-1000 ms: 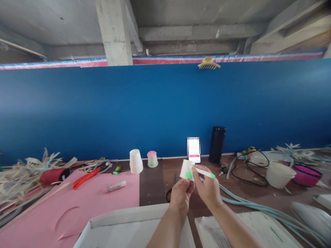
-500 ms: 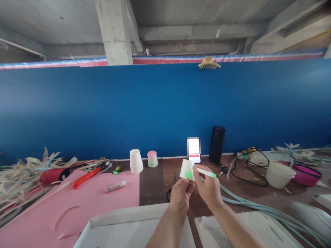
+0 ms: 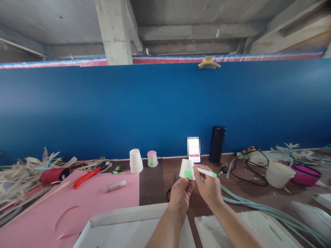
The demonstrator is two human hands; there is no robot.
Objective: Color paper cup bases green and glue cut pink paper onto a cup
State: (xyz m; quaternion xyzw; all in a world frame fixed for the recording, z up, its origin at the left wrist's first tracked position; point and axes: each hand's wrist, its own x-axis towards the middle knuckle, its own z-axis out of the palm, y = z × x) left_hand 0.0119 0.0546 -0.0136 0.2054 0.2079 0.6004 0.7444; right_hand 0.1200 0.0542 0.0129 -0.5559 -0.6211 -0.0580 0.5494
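Observation:
A white paper cup (image 3: 183, 168) with a bright green patch on its side is tilted in my left hand (image 3: 180, 193), the fingers closed on its lower edge. My right hand (image 3: 209, 187) pinches a white marker (image 3: 204, 171) with a green end. The marker's tip points at the cup's side, close to the upper part above the green patch; I cannot tell whether it touches. To the left, a stack of white paper cups (image 3: 136, 161) stands upside down. Beside it is another cup (image 3: 152, 160) with a pink top and a green patch.
A phone (image 3: 194, 158) and a black bottle (image 3: 217, 144) stand at the back. Pink paper (image 3: 116, 198) with a glue stick (image 3: 116, 186) lies left. A white box lid (image 3: 124, 220) is in front. Pale blue tubing (image 3: 248, 204) and a white tub (image 3: 279, 175) are right.
Almost nothing differs. Both hands stay in place with the cup and the marker, shifting only very slightly.

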